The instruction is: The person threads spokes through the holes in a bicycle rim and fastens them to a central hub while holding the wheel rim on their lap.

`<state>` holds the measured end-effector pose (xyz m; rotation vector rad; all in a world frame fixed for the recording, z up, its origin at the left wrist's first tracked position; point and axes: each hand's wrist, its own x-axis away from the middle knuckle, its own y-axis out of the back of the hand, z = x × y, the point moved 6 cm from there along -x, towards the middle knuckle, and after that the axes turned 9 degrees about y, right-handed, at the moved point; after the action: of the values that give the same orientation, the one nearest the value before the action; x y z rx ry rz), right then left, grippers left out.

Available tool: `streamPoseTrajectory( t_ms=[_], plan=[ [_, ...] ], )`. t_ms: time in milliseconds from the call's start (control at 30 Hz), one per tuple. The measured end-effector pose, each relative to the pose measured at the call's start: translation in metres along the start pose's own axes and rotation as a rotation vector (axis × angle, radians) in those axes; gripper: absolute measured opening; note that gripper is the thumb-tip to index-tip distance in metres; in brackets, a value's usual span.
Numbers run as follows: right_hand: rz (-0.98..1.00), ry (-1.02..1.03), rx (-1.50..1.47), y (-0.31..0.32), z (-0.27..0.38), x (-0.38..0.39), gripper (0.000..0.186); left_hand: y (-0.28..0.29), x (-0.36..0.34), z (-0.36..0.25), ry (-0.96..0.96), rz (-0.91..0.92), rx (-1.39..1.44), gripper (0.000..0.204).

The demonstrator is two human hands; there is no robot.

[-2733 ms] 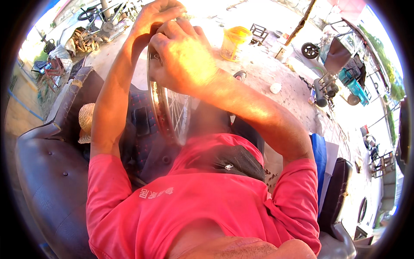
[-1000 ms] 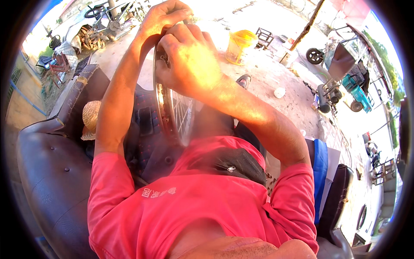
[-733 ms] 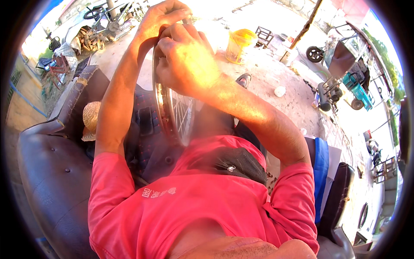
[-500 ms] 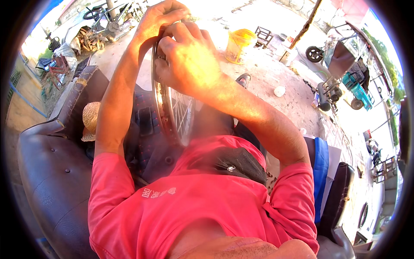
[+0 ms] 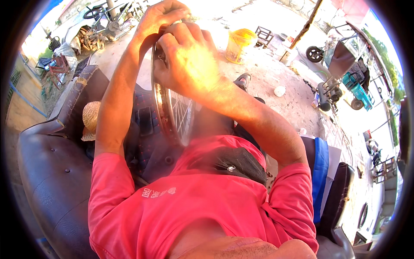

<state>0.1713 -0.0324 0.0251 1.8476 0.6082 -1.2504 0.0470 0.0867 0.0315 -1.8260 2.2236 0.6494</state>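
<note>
A spoked metal wheel (image 5: 160, 103) stands on edge over my lap, its lower rim near my red shirt. My left hand (image 5: 161, 19) curls over the far upper part of the wheel, fingers bent. Just nearer and to the right, my right hand (image 5: 189, 58) is closed at the rim, its thumb side against the metal. The hands hide the top of the wheel, so any small part between the fingers cannot be made out. A black waist pouch (image 5: 241, 166) lies across my front.
I sit on a worn dark leather sofa (image 5: 56, 172), with a straw hat (image 5: 90, 118) at my left. Ahead on the ground stands a yellow bucket (image 5: 240, 45). A teal cart (image 5: 360, 93) is at the far right; scrap metal (image 5: 114, 26) is heaped far left.
My right hand and forearm have shifted very slightly at the rim. The left hand and the wheel hold almost the same position.
</note>
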Motion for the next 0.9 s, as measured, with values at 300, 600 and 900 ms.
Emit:
streamPoseTrajectory(
  t_ms=[300, 600, 900],
  plan=[
    [0.117, 0.068, -0.072, -0.016, -0.001, 0.005, 0.019, 0.000, -0.001, -0.007, -0.151, -0.030, -0.179, 0.016],
    [0.130, 0.056, 0.017, -0.008, 0.000, -0.003, 0.010, 0.005, -0.001, -0.004, -0.109, 0.032, -0.085, 0.016],
    [0.077, 0.023, -0.042, -0.003, 0.001, -0.003, 0.013, 0.006, 0.002, 0.000, -0.019, -0.024, -0.025, 0.018]
  ],
)
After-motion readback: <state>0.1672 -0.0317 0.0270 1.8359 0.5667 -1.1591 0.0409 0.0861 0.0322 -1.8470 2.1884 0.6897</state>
